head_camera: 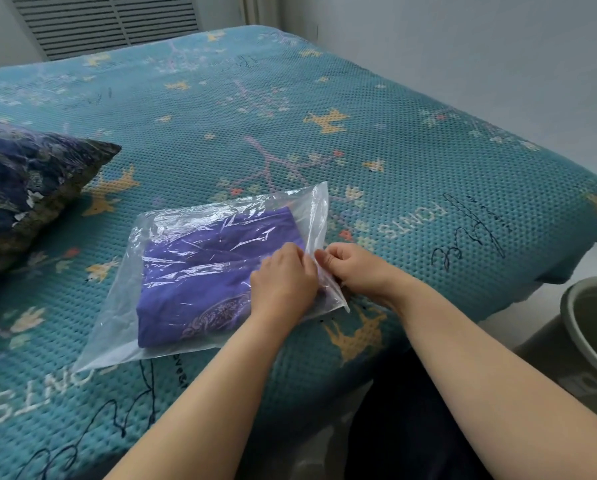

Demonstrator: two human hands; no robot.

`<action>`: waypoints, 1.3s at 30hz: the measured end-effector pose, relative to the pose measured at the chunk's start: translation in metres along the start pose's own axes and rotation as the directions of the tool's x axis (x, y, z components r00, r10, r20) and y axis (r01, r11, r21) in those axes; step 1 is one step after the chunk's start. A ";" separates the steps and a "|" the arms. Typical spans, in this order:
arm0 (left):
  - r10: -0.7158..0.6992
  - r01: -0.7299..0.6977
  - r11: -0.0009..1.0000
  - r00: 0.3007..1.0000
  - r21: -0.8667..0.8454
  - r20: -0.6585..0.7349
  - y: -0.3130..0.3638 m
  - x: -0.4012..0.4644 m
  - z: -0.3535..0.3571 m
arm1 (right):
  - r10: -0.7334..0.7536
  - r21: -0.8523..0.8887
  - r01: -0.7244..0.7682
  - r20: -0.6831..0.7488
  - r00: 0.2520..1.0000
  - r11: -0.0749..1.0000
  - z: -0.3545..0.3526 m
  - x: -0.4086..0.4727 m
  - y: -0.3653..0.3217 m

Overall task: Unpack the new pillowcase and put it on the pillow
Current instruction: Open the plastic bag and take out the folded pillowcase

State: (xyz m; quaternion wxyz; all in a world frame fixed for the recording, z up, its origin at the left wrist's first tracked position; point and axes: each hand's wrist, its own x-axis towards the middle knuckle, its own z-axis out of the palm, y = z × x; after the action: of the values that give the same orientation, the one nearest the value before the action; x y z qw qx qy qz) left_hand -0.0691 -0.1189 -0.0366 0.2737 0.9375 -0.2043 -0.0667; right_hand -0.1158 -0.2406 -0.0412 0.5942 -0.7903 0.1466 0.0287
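Both hands at right edge of clear plastic bag (pixel 221 216) on teal bed cover (pixel 376 140): my left hand (pixel 283 282) and right hand (pixel 354 268) pinch bag's opening. Folded purple pillowcase (pixel 200 278) inside bag. Dark patterned pillow (pixel 23 188) left of bag; grey bin (pixel 588 334) right of bag, off bed.

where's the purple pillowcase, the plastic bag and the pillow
purple pillowcase (pixel 200 271): head view, on the folded cloth inside the bag
plastic bag (pixel 316 209): head view, on its clear far right corner
pillow (pixel 30 181): head view, on its dark patterned top
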 end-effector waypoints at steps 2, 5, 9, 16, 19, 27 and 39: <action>-0.051 0.051 0.979 0.999 -0.199 0.004 0.000 0.007 -0.008 | 0.044 0.188 -0.042 -0.006 0.999 0.981 -0.007 -0.003 -0.002; -0.053 0.061 0.968 0.998 -0.244 0.038 -0.003 0.013 -0.014 | 0.047 0.297 -0.053 0.028 0.998 0.953 -0.009 -0.007 -0.006; -0.011 0.042 0.990 0.976 -0.135 0.218 -0.009 0.011 -0.012 | -0.042 0.306 0.038 0.007 0.999 0.951 0.000 -0.007 -0.004; 0.024 0.202 0.794 0.932 -0.574 0.361 -0.009 0.008 -0.029 | -0.051 0.465 0.046 -0.001 0.999 0.884 0.007 -0.001 -0.004; 0.044 0.249 0.680 0.925 -0.690 0.377 -0.011 0.010 -0.033 | -0.037 0.378 0.061 -0.072 0.997 0.924 0.012 -0.003 -0.007; 0.139 -0.040 0.908 0.968 -0.417 0.209 -0.014 0.012 -0.035 | -0.025 0.276 -0.030 0.196 0.980 0.961 0.000 -0.006 -0.007; 0.039 0.233 0.779 0.908 -0.582 0.417 -0.013 0.005 -0.030 | -0.015 0.255 0.005 0.036 0.999 0.967 0.017 -0.011 -0.016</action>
State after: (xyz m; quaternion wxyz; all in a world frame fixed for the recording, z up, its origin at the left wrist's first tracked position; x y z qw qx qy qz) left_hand -0.0525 -0.0965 -0.0189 0.5138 0.7694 -0.1734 -0.3376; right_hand -0.1195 -0.2185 -0.0290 0.6935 -0.7075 0.1340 0.0216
